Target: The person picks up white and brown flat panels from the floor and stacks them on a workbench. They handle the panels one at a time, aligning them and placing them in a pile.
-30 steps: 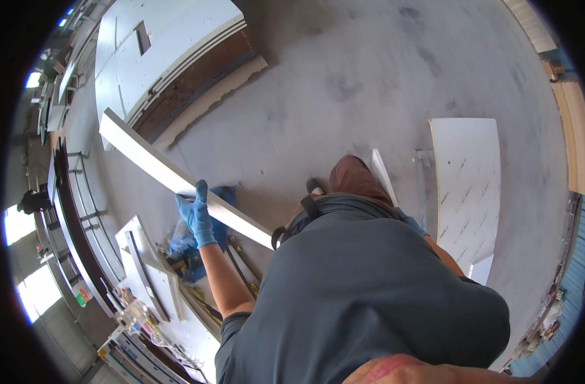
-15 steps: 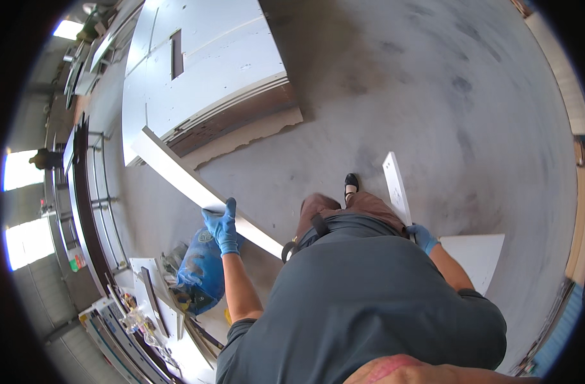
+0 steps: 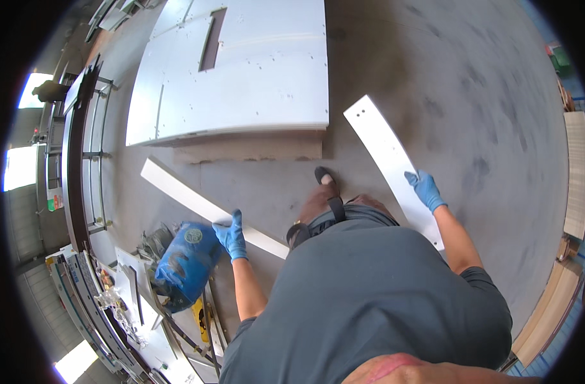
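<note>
My left hand (image 3: 231, 235), in a blue glove, is closed round a long, narrow white board (image 3: 183, 195) partway along it. That board slants from the far left down toward my waist. On the other side my right hand (image 3: 424, 190), gloved too, grips the edge of a second white board (image 3: 379, 144). Small dark holes show near both ends of this one, and its broad face is turned up. The far end of each board points toward a low stack of large white panels (image 3: 267, 89), apart from it.
A blue sack-like bundle (image 3: 190, 256) lies on the floor beside my left forearm. Further left are a metal rack (image 3: 100, 153) and a white bench (image 3: 167, 349) with loose small parts. Stacked wooden boards (image 3: 577, 176) line the right side. My foot (image 3: 324, 175) is ahead of me.
The view has turned, and the panel stack now sits squarer in front. My right hand's board has tilted from nearly edge-on to broad face up. Both hands keep their hold.
</note>
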The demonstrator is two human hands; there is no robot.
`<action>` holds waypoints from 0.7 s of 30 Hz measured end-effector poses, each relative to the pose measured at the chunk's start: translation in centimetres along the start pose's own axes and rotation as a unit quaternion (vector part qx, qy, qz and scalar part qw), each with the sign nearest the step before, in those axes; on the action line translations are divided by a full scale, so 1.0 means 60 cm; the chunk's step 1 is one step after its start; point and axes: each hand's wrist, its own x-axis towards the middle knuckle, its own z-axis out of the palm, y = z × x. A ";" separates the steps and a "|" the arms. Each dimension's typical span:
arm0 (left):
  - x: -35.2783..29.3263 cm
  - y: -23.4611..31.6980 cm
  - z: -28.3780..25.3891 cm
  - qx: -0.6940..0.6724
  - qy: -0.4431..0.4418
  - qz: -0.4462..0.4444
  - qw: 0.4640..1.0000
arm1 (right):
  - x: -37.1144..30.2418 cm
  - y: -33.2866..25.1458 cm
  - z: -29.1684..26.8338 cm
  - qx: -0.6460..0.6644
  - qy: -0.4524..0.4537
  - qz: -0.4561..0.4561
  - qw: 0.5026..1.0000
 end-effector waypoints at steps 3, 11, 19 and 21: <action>0.043 0.051 0.039 -0.058 0.006 -0.030 0.998 | 0.203 -0.109 -0.053 0.064 0.033 -0.074 0.995; 0.053 0.159 0.106 -0.086 0.092 -0.083 0.989 | 0.717 -0.374 -0.022 -0.123 -0.112 -0.102 0.981; -0.094 0.327 0.224 -0.014 0.212 -0.208 0.955 | 1.074 -0.591 0.116 -0.198 -0.252 -0.163 0.933; -0.120 0.382 0.258 -0.020 0.226 -0.258 0.939 | 1.131 -0.634 0.156 -0.189 -0.276 -0.180 0.925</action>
